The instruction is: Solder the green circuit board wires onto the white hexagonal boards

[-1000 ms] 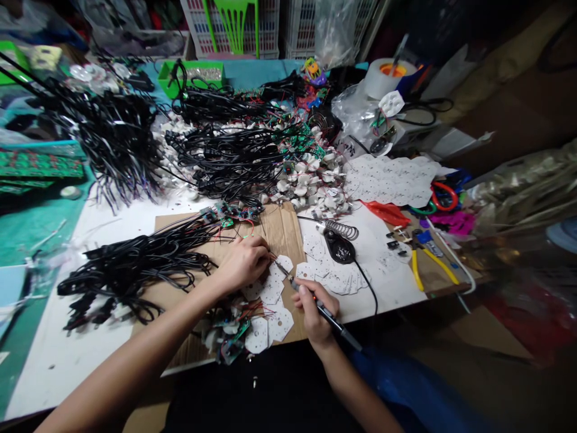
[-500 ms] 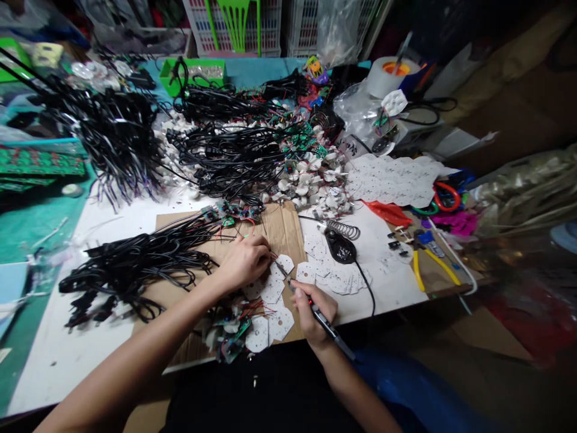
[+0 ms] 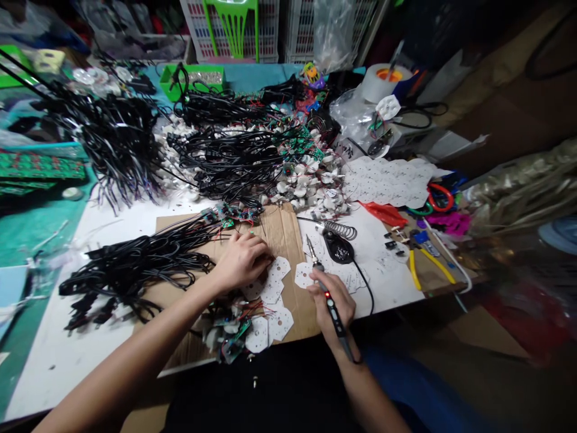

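Observation:
My right hand [image 3: 332,297] grips a soldering iron [image 3: 332,310] with a red light on its handle. The iron's bare tip points up and away, over the right edge of the cardboard [image 3: 288,225]. At the left of the white circuit boards [image 3: 278,278], my left hand [image 3: 243,261] is closed in a pinch on a thin reddish wire, mostly hidden by the fingers. Several more white boards lie below it, beside green circuit boards [image 3: 243,329] with red wires. A single white board [image 3: 303,275] rests just left of the iron.
Bundled black cables [image 3: 144,258] lie left of my hands, with another cable heap [image 3: 229,150] behind. A coiled iron holder [image 3: 340,230] stands beside a black cabled object [image 3: 339,248]. Yellow-handled pliers [image 3: 430,264] and white board sheets [image 3: 390,180] are at the right.
My right hand has drawn the soldering iron away from my left fingertips, to the right, and its tip now points upward. My left hand has stayed nearly in place.

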The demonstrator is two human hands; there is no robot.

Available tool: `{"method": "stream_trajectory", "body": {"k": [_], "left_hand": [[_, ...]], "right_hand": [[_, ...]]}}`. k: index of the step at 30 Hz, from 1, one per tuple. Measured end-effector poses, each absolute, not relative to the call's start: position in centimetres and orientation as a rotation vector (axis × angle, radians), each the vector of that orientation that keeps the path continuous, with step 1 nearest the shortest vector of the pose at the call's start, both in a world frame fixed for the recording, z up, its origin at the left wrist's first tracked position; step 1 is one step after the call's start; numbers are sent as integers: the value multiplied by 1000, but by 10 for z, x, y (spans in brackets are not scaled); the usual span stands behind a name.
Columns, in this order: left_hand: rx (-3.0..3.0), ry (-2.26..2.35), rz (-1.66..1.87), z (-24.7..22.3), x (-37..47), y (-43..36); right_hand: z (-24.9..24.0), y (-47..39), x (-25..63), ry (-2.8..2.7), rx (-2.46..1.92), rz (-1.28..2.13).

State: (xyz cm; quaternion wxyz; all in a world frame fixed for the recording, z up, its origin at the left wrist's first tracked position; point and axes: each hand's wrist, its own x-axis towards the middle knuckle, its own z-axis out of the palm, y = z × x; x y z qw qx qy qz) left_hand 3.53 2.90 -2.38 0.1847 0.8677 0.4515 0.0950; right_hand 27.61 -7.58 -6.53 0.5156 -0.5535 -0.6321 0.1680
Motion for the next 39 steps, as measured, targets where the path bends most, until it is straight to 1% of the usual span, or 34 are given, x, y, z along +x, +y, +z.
{"method": "stream_trajectory", "body": {"k": [4,8,14,17,22,26,30,36,39], "left_hand": [[2492,1322,274,-21,26,33],[2511,1262,195,-21,20,33],[2430,1086,168,-22,15,17],[2384,1046,227,-25,12,11],[2404,1293,376,-26,-2,18],[2441,1352,289,-27,-15,17],[2351,1353,284,-28,-20,2],[2188,1398,168,-24,-12,-17],[2168,1438,182,-24,-8,-18]], "right_hand": [[-68,-65,299,-1893,-1299,174],[-72,-63,308,-2137,-1337,108],[-82,-59,297,-2128,-1292,128],[-87,-46,283,-2131,-1234,165],[-81,-27,269,-2150,-1137,153],[-71,-32,284,-2156,-1224,32],[-72,-43,299,-2160,-1330,-80],[-84,-42,283,-2178,-1287,-49],[-85,-32,266,-2206,-1232,8]]}}
